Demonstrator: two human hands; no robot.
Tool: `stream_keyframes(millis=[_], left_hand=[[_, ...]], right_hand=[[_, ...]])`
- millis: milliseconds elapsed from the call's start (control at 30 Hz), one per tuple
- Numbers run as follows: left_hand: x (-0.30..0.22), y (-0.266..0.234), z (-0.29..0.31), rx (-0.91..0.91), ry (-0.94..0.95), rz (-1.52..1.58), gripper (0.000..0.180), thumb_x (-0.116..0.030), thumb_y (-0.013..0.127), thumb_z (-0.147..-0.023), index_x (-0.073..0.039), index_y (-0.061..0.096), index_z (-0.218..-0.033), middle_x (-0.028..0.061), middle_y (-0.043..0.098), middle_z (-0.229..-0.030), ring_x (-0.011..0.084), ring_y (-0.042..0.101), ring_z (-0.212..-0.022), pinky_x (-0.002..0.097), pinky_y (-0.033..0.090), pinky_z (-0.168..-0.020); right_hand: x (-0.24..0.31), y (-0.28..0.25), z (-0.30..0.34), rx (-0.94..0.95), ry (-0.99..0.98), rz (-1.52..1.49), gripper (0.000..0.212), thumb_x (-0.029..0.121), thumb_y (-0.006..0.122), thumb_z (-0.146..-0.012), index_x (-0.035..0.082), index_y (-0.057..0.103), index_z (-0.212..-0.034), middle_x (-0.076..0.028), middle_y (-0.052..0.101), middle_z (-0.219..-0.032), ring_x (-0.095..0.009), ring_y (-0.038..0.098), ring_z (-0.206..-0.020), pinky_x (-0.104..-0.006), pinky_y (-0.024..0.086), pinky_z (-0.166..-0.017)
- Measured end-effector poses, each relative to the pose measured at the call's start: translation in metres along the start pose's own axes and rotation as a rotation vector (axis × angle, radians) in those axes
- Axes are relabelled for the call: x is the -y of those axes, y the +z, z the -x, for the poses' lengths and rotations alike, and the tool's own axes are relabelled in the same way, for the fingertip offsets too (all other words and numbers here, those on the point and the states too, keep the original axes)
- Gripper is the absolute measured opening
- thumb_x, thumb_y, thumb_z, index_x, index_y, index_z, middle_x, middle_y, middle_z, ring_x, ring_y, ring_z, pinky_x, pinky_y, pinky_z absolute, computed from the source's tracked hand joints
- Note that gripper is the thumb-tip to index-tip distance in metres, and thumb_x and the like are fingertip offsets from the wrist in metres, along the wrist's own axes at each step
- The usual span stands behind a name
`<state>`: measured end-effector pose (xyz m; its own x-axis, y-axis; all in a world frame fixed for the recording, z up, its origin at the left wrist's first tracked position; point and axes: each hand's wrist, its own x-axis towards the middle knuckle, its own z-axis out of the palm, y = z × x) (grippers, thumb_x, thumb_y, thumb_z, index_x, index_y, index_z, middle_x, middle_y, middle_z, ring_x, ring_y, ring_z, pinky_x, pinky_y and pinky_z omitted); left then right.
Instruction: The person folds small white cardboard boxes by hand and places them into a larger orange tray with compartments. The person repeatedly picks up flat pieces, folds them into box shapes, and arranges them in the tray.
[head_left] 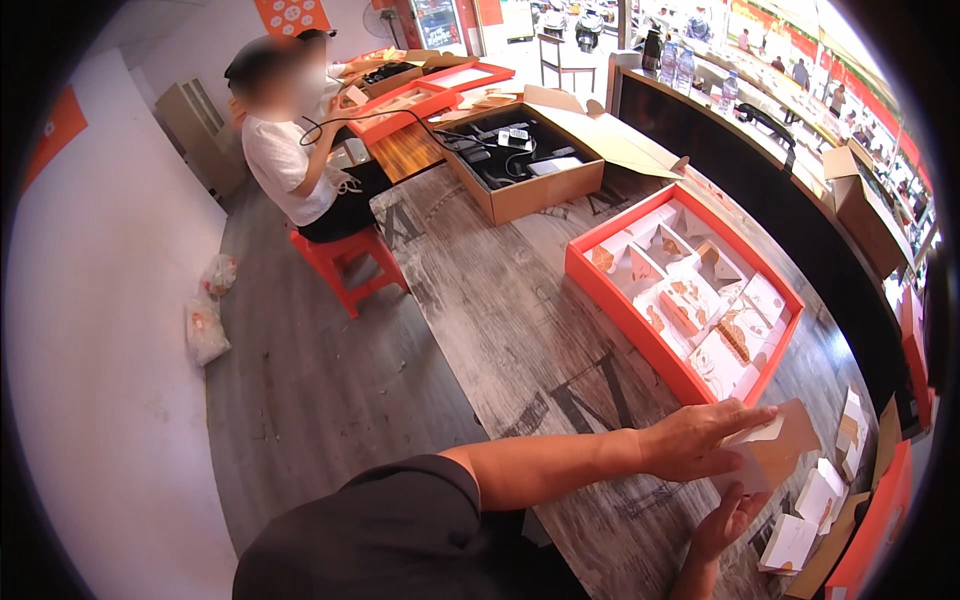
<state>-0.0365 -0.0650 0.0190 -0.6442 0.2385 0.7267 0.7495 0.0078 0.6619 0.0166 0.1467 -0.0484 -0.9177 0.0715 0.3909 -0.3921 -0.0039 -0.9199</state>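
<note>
A small white cardboard box [782,452] with a plain tan inner side is between my two hands at the lower right, above the table. My left hand [692,440] reaches across from the left, its fingers laid along the upper part and a flap of the box. From below, my right hand [722,528] grips the lower edge with thumb and fingertips; some of its fingers are hidden. Just beyond my hands lies a shallow red gift box [628,335], divided into compartments that hold several small printed white boxes [725,340].
More small white boxes [803,515] lie right of my hands. An open brown carton [540,190] with black devices and cables stands farther along the wood-grain table [500,300]. A person [290,160] sits on a red stool [345,265] at the far left, near other red boxes [405,110].
</note>
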Motion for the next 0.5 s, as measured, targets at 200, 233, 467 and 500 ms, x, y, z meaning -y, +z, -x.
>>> stream_keyframes(millis=[200, 233, 467, 500], left_hand=[[-0.011, -0.011, -0.003, 0.056, -0.112, 0.019, 0.074, -0.029, 0.072, -0.096, -0.013, 0.038, -0.161, 0.0226, 0.064, -0.125, 0.0340, 0.070, -0.090, 0.0408, 0.057, -0.080], [-0.008, -0.010, -0.002, 0.066, -0.112, 0.031, 0.075, -0.028, 0.073, -0.096, -0.013, 0.039, -0.161, 0.0223, 0.064, -0.126, 0.0332, 0.070, -0.089, 0.0400, 0.057, -0.079], [-0.001, -0.009, 0.001, 0.053, -0.082, 0.054, 0.078, -0.029, 0.074, -0.094, -0.012, 0.038, -0.161, 0.0235, 0.061, -0.134, 0.0350, 0.070, -0.105, 0.0373, 0.056, -0.088], [0.004, -0.007, 0.003, 0.042, -0.071, 0.058, 0.078, -0.031, 0.075, -0.095, -0.012, 0.038, -0.161, 0.0239, 0.060, -0.136, 0.0361, 0.069, -0.110, 0.0371, 0.056, -0.091]], right_hand=[[-0.007, -0.007, 0.004, -0.046, 0.001, 0.062, 0.060, 0.027, 0.052, -0.111, -0.002, 0.028, -0.157, -0.018, 0.049, -0.148, -0.025, 0.050, -0.134, -0.0386, 0.040, -0.111], [-0.009, -0.009, 0.005, -0.050, -0.003, 0.066, 0.061, 0.027, 0.052, -0.111, -0.002, 0.027, -0.158, -0.019, 0.049, -0.149, -0.025, 0.050, -0.134, -0.0386, 0.040, -0.111], [-0.014, -0.008, 0.007, -0.030, -0.018, 0.040, 0.070, 0.028, 0.053, -0.110, 0.000, 0.017, -0.163, -0.019, 0.043, -0.155, -0.026, 0.047, -0.139, -0.0400, 0.037, -0.115], [-0.016, -0.010, 0.008, -0.018, -0.013, 0.048, 0.072, 0.028, 0.054, -0.110, 0.000, 0.015, -0.164, -0.019, 0.042, -0.157, -0.027, 0.046, -0.140, -0.0406, 0.036, -0.116]])
